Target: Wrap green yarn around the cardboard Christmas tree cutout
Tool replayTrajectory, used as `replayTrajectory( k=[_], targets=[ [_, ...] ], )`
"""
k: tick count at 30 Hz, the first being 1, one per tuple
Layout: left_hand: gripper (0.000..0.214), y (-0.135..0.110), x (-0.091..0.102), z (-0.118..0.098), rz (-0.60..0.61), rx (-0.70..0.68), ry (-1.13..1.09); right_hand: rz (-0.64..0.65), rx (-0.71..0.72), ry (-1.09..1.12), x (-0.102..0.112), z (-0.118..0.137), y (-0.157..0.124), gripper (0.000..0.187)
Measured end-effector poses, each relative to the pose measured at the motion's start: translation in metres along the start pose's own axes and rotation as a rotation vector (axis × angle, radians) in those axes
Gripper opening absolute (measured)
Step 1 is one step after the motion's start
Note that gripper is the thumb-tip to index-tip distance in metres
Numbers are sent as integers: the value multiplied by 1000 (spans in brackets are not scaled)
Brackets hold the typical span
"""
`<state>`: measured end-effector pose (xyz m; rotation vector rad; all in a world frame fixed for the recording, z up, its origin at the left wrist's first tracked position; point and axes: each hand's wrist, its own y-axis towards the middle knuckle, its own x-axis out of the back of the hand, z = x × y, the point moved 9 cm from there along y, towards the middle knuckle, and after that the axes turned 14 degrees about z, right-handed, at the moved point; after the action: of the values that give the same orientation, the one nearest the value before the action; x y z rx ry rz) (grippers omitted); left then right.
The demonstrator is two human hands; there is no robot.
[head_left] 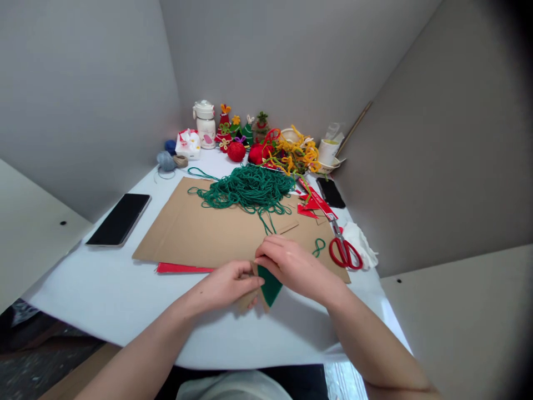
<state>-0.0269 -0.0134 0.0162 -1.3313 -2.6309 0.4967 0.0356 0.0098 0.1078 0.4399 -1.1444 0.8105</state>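
Note:
Near the front of the table, my left hand grips a small folded piece of brown cardboard by its left side. Dark green yarn is wound closely around the right part of this cardboard. My right hand is closed at the upper edge of the wound part, its fingertips pinched together there. From the right hand, a strand of green yarn leads back to a loose heap of green yarn. What the right fingertips hold is partly hidden, but the strand runs into them.
A large cardboard sheet lies under the yarn heap. Red-handled scissors and white tissue lie at right. Phones rest at left and right. Behind stand a white bottle, yarn trees, yellow yarn and a cup.

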Motion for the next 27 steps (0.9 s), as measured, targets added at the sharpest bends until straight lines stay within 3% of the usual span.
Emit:
replayTrajectory(
  k=[5, 8, 18, 27],
  targets=[
    [24, -5, 27, -8, -308, -97, 221, -124, -24, -112, -7, 13, 1, 17],
    [17, -11, 39, -10, -428, -104, 254, -204, -17, -133, -13, 16, 3, 19],
    [26, -28, 53, -28, -570, -226, 106, -328, -35, -69, -13, 13, -1, 23],
    [30, -34, 64, -17, -702, -246, -152, -373, -56, -55, -12, 12, -13, 18]
  ],
)
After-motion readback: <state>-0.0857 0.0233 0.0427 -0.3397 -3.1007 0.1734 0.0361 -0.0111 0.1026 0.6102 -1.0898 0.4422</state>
